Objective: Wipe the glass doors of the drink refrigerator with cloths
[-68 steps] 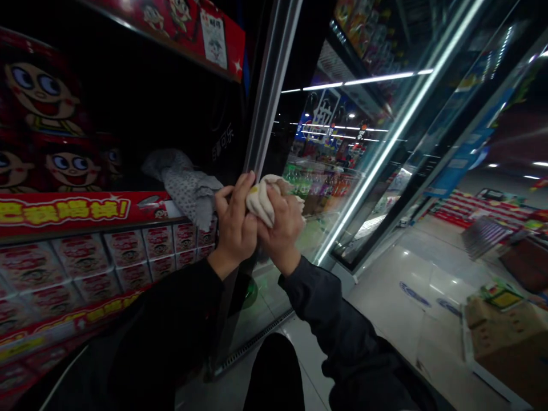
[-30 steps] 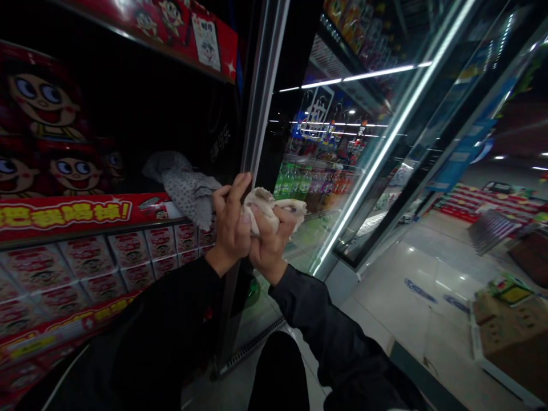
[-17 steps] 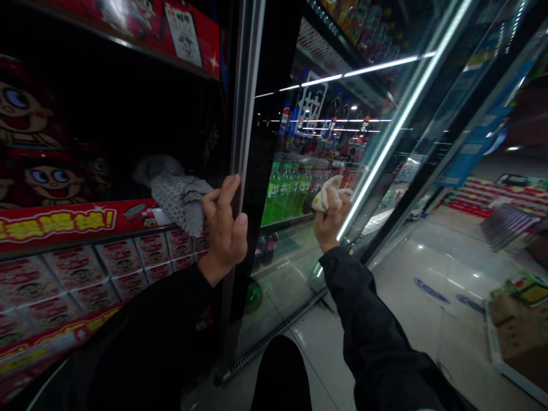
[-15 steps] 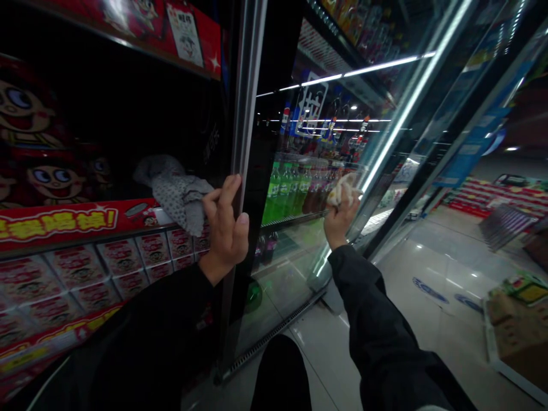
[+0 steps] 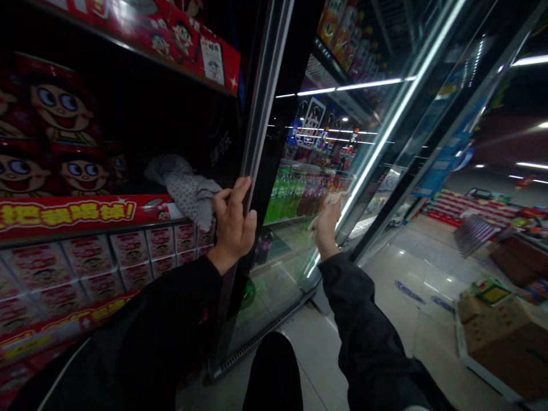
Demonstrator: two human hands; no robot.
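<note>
My left hand (image 5: 233,224) is curled round the metal edge of a glass cooler door (image 5: 260,125), fingers on the frame. My right hand (image 5: 326,224) presses a pale cloth (image 5: 333,201) flat against the door's glass (image 5: 295,251), at the height of the green and brown drink bottles (image 5: 299,194) seen through it. Both sleeves are dark.
A red shelf unit (image 5: 77,212) with cartoon faces and stacked cartons stands at the left; a grey dotted rag (image 5: 188,191) lies on it. Cardboard boxes (image 5: 492,325) sit on the shiny floor at the right. My knee (image 5: 274,371) is below.
The two hands held the cloth together; then my right hand took it out to the glass and now presses it lower and flatter. My left hand stayed on the door edge.
</note>
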